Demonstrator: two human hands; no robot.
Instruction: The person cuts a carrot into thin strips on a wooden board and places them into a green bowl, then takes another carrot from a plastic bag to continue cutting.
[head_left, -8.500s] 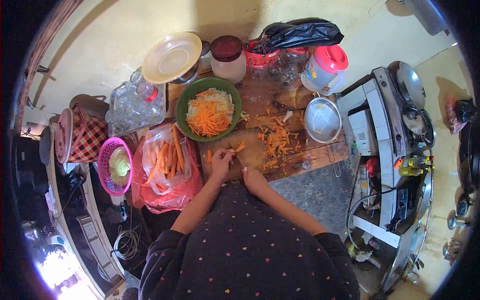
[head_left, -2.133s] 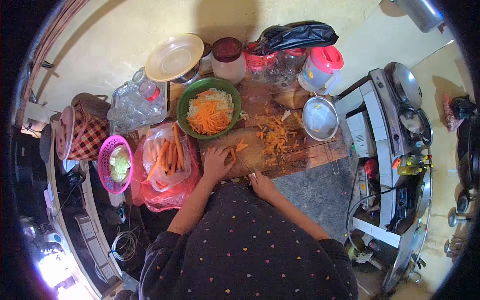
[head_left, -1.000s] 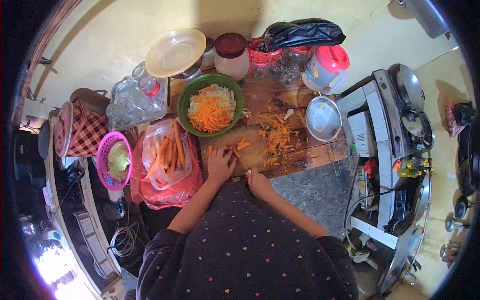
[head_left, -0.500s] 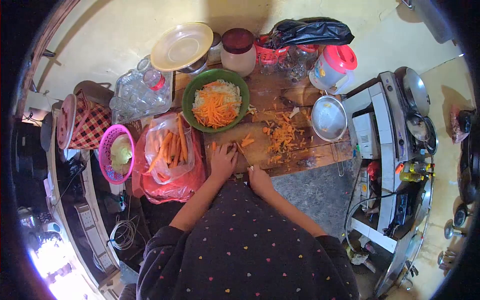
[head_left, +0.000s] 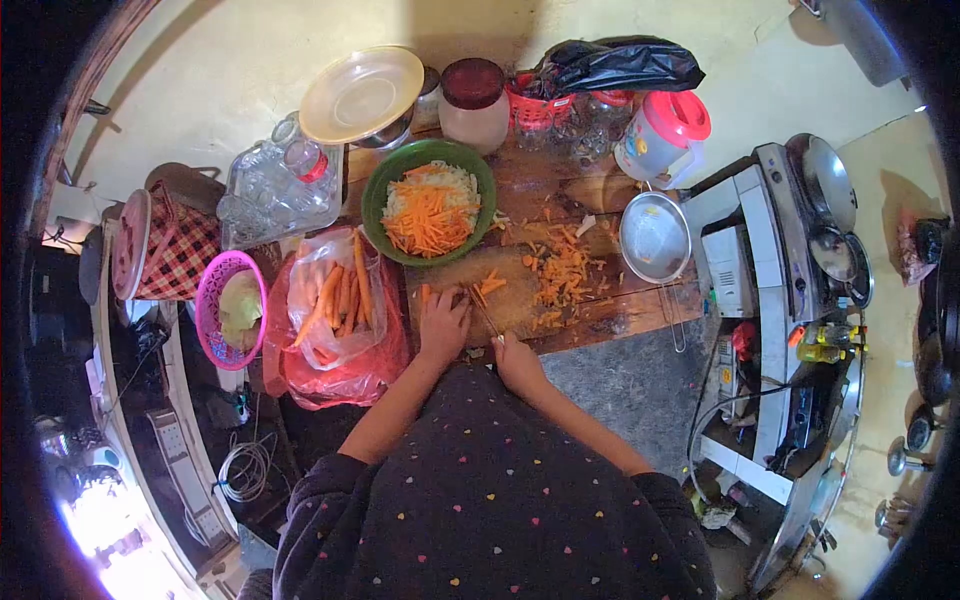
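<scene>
My right hand [head_left: 516,362] is closed round the handle of a knife [head_left: 486,314], whose blade points up and left over a wooden cutting board [head_left: 510,290]. Just left of the blade, my left hand [head_left: 445,325] presses with bent fingers on a piece of carrot, mostly hidden beneath them. Cut carrot sticks [head_left: 492,283] lie by the blade tip. Beyond my hands stands a green bowl [head_left: 375,200] with shredded carrot [head_left: 430,219] over paler shreds. Orange peelings [head_left: 565,270] are scattered to the right.
Whole carrots [head_left: 345,295] lie in a plastic bag on a red bag [head_left: 350,375] at the left, beside a pink basket [head_left: 204,310]. A metal strainer [head_left: 655,238] sits at the right. Jars, a pitcher [head_left: 665,140] and a glass tray [head_left: 235,185] stand behind.
The knife blade has shifted slightly left, closer to my left fingers. Both hands remain in nearly the same place; the whole view has moved slightly.
</scene>
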